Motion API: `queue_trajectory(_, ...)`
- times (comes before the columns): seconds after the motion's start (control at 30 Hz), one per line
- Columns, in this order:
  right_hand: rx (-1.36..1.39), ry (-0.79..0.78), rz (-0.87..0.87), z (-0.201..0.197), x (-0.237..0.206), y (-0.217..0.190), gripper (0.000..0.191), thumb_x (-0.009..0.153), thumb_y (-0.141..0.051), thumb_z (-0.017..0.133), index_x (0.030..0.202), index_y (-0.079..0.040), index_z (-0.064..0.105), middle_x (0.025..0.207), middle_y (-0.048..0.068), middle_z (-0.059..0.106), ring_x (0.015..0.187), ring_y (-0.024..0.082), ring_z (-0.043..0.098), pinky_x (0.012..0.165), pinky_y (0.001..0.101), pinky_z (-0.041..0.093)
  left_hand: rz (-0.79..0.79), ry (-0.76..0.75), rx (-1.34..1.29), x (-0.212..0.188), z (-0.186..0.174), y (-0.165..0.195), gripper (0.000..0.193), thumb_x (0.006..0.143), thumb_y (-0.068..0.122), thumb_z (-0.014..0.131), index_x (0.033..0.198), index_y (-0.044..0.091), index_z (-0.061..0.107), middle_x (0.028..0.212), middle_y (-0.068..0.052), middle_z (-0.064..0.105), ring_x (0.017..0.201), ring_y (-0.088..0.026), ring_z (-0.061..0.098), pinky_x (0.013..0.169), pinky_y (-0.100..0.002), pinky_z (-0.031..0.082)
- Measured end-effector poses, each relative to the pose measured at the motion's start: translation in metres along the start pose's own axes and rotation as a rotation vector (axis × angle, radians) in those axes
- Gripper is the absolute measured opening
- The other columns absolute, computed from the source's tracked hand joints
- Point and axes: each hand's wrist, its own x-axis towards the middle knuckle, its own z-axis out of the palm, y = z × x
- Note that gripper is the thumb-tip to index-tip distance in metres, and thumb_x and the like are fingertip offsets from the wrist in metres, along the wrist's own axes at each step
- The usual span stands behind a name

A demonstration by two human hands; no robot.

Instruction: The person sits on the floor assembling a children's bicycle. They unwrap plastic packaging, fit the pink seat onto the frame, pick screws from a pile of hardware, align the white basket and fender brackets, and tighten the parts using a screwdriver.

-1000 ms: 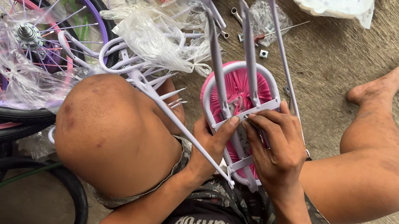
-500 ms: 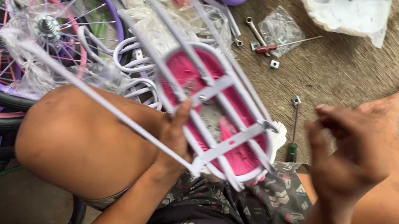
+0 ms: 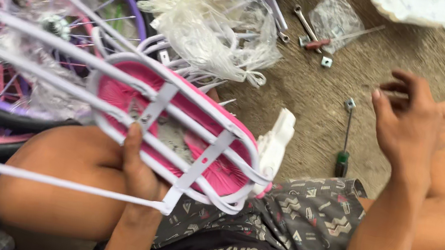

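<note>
Concrete floor (image 3: 320, 111): screwdriver (image 3: 345, 139), wrench (image 3: 305, 24), wheel (image 3: 39, 42).

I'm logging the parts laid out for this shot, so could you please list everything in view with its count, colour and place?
Rear carrier rack: one, white frame with pink pad, across the lap, gripped by the left hand.
Bicycle wheel: at least one, purple and pink rim with black tyre, far left.
Plastic wrapping: one clear bundle, top centre.
Screwdriver: one, green handle, on the ground at centre right.
Spanner: one, silver, top centre.
Small bag of hardware: one, clear, beside the spanner.
White plastic part: one, by the rack's right end.
White bag: one, top right.
Left hand: grips the rack's lower rail.
Right hand: lifted, holding nothing.
</note>
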Motion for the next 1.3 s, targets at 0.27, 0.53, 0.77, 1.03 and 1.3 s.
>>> queue_trajectory(0.27, -0.246, -0.139, 0.153, 0.045, 0.043, 0.086, 0.036, 0.097, -0.012, 0.073, 0.131, -0.001, 0.063, 0.112, 0.019, 0.074, 0.096, 0.034, 0.073, 0.085, 0.0427, 0.056, 0.137, 0.097, 0.099, 0.002, 0.013, 0.034, 0.09, 0.092, 0.052, 0.067, 0.161, 0.008, 0.029, 0.157, -0.015, 0.043, 0.147, -0.033, 0.043, 0.127, -0.051, 0.033)
queue_trajectory(0.53, -0.663, -0.343, 0.459, 0.085, 0.024, 0.185, 0.066, 0.084, -0.032, 0.086, 0.129, 0.007, 0.058, 0.12, 0.032, 0.067, 0.112, 0.047, 0.063, 0.092, 0.0538, 0.052, 0.282, 0.079, 0.164, 0.007, 0.025, 0.077, 0.094, 0.096, 0.058, 0.067, 0.166, 0.006, 0.031, 0.162, -0.019, 0.043, 0.149, -0.037, 0.045, 0.129, -0.056, 0.035)
queue_trajectory(0.77, -0.677, -0.824, 0.794, 0.114, -0.067, 0.232, 0.086, 0.066, -0.042, 0.085, 0.131, 0.011, 0.067, 0.128, 0.029, 0.075, 0.12, 0.038, 0.076, 0.105, 0.044, 0.059, 0.059, 0.032, -0.174, 0.028, 0.005, -0.011, 0.065, 0.099, 0.031, 0.069, 0.149, -0.001, 0.041, 0.139, -0.017, 0.058, 0.129, -0.03, 0.057, 0.115, -0.051, 0.046)
queue_trajectory(1.03, -0.345, -0.433, 0.515, 0.092, -0.09, 0.237, 0.063, 0.091, -0.032, 0.074, 0.126, 0.007, 0.04, 0.113, 0.037, 0.068, 0.107, 0.049, 0.068, 0.093, 0.0519, 0.053, 0.037, -0.019, 0.024, 0.036, 0.031, -0.096, 0.052, 0.098, 0.021, 0.073, 0.139, -0.004, 0.053, 0.122, -0.012, 0.062, 0.109, -0.019, 0.062, 0.098, -0.039, 0.051)
queue_trajectory(1.3, -0.252, 0.01, 0.06, -0.076, -0.184, 0.167, 0.045, 0.102, -0.024, 0.067, 0.138, 0.002, 0.057, 0.12, 0.027, 0.067, 0.108, 0.036, 0.067, 0.091, 0.0452, 0.052, 0.209, -0.122, 0.544, 0.039, 0.062, -0.154, 0.048, 0.096, 0.028, 0.075, 0.128, -0.004, 0.06, 0.115, -0.009, 0.068, 0.102, -0.016, 0.063, 0.094, -0.033, 0.053)
